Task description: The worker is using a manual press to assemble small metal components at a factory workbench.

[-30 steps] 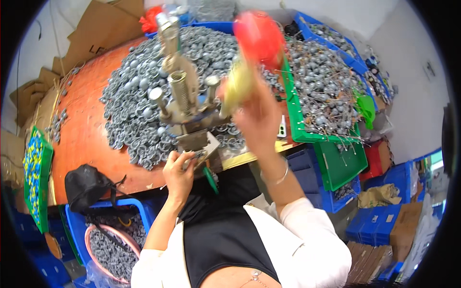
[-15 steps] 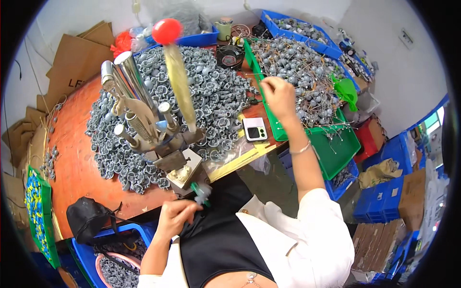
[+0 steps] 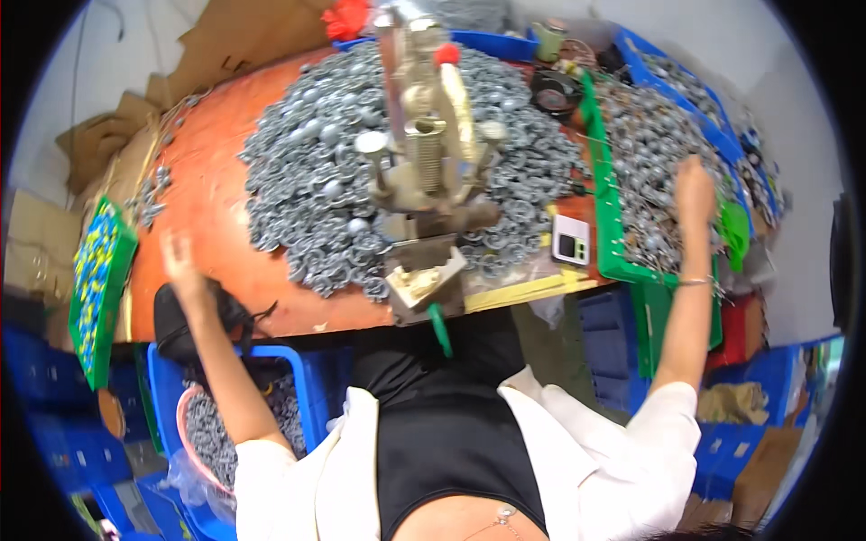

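Fingers of the left hand [image 3: 185,270] are spread and seem to hold nothing, over the left part of the worktop [image 3: 212,198], beside a black cloth bag [image 3: 176,320] at its near left corner. Those of the right hand [image 3: 695,198] reach among grey balls with thin wires [image 3: 640,149] in a large green tray [image 3: 610,212] at the worktop's right edge; blur hides whether they pinch one.

Between the hands, at the middle of the near edge, stands a metal lever press [image 3: 424,171] with a pale handle [image 3: 458,108] topped by a red knob [image 3: 446,56]. A cream-coloured block [image 3: 419,282] sits at its base. Around and behind it spreads a heap of grey plastic parts [image 3: 311,216]. Near the right end of the near edge lies a white-and-black phone [image 3: 570,239]. At the left edge, a smaller green tray [image 3: 117,288] holds blue and yellow pieces [image 3: 95,257]; below the near edge, at left, is a blue crate [image 3: 311,397].
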A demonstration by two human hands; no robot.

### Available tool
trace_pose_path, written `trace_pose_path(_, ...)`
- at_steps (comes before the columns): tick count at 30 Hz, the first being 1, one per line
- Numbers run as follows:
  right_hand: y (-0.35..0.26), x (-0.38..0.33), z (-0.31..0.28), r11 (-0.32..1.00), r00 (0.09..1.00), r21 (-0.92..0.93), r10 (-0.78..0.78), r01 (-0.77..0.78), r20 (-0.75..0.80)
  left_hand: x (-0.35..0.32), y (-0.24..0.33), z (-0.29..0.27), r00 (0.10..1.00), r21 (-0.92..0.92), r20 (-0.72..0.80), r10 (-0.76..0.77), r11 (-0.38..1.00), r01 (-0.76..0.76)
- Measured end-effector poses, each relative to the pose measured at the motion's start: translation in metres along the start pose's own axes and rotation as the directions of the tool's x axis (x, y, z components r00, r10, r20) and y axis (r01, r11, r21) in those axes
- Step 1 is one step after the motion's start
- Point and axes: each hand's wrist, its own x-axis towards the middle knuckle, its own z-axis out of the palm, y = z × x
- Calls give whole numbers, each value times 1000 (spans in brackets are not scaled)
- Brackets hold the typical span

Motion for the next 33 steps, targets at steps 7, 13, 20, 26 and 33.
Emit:
trace_pose_path(7, 46, 75, -49, 453, 763, 802, 329, 389, -556, -106, 45, 54, 863, 416, 484, -147, 906, -78)
trace_pose_path(13, 42, 66, -73, -57, 885, 907, 250, 418, -392, -108, 30, 74, 844, 545, 532, -69, 790, -279)
trace_pose_path(20, -37, -60, -120, -452, 927, 885, -274, 110, -255, -109, 19, 60, 859, 429, 512, 11, 863, -267)
trace_pose_path(26, -99, -153, -98, -636, 755, 701, -619, -322, -215, -155, 38, 60, 843, -313, 471, -260, 844, 435)
trace_pose_path(33, -147, -204, -86, -520, 650, 695, -753, -497, -99, -259, 128, 121, 671, -148, 726, 152, 987, -63)
